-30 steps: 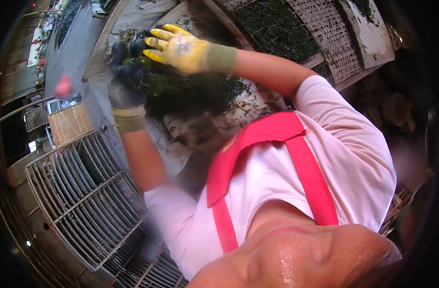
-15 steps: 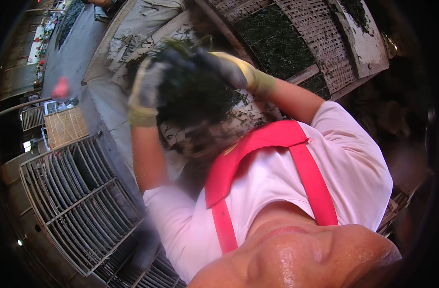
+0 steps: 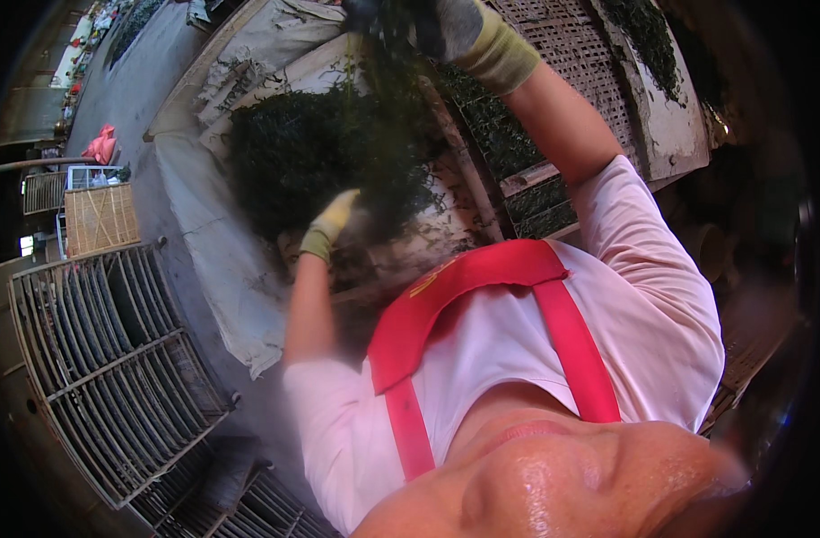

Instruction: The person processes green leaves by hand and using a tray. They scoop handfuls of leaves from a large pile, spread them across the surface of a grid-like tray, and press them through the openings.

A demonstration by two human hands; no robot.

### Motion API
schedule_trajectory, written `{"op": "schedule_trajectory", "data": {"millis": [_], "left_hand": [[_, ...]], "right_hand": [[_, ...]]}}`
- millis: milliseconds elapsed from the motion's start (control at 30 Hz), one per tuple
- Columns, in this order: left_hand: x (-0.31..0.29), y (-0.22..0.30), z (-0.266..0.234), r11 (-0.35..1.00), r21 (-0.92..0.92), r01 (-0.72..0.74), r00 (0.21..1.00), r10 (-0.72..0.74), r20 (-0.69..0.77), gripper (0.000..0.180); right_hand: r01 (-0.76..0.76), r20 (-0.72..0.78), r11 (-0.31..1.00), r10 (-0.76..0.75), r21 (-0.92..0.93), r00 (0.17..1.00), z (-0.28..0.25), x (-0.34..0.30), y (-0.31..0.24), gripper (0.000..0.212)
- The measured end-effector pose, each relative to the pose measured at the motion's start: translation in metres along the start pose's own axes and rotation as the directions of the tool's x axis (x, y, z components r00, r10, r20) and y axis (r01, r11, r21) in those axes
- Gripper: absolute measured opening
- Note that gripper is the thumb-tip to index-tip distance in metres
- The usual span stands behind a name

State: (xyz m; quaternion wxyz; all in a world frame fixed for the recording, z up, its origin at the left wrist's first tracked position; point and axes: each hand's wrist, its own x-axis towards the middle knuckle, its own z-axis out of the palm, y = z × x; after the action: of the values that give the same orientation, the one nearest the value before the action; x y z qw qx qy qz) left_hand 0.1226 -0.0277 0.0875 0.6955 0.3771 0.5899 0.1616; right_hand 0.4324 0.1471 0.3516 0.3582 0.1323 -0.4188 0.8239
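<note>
- While the left hand [image 3: 336, 212] is placed at the near edge of the dark green leaf pile [image 3: 289, 143], its fingertips are blurred against the leaves; whether anything is gripped cannot be told.
- The right hand [image 3: 453, 27] is held higher in view, beyond the pile, and is partly cut off by the upper edge. Loose leaves [image 3: 388, 40] are seen at its dark palm and in blurred streaks below; whether the fingers are closed on them cannot be told.
- Both hands are covered by yellowish gloves with knitted cuffs, and are kept well apart.
- The pile is spread on a pale surface, with a white cloth [image 3: 217, 233] draped to its left and a wooden bar [image 3: 464, 161] set to its right.
- Beyond the bar, more leaves are held beside a woven panel [image 3: 567, 45].
- A red apron [image 3: 468, 278] is worn; at far left, a slatted rack [image 3: 114, 363] is seen.
</note>
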Motion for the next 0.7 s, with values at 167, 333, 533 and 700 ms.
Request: {"op": "schedule_trajectory", "data": {"millis": [167, 333, 533, 700], "left_hand": [[-0.069, 0.183, 0.054, 0.799, -0.124, -0.589, 0.783, 0.526, -0.333, 0.024], [-0.072, 0.233, 0.039, 0.896, -0.374, -0.241, 0.970, 0.228, -0.080, 0.032], [0.050, 0.121, 0.040, 0.982, 0.146, -0.119, 0.993, 0.119, 0.005, 0.034], [0.053, -0.003, -0.002, 0.499, 0.863, 0.085, 0.884, 0.362, -0.296, 0.021]], "right_hand": [[-0.139, -0.120, 0.625, 0.074, -0.768, 0.990, -0.037, -0.048, 0.085, 0.047], [0.146, 0.215, 0.720, 0.005, -0.679, 0.977, -0.043, -0.054, 0.049, 0.058], [0.085, 0.163, 0.630, 0.067, -0.772, 0.984, -0.019, -0.028, -0.091, 0.060], [0.205, 0.223, 0.572, -0.040, -0.794, 0.974, 0.026, 0.028, -0.163, 0.056]]}}
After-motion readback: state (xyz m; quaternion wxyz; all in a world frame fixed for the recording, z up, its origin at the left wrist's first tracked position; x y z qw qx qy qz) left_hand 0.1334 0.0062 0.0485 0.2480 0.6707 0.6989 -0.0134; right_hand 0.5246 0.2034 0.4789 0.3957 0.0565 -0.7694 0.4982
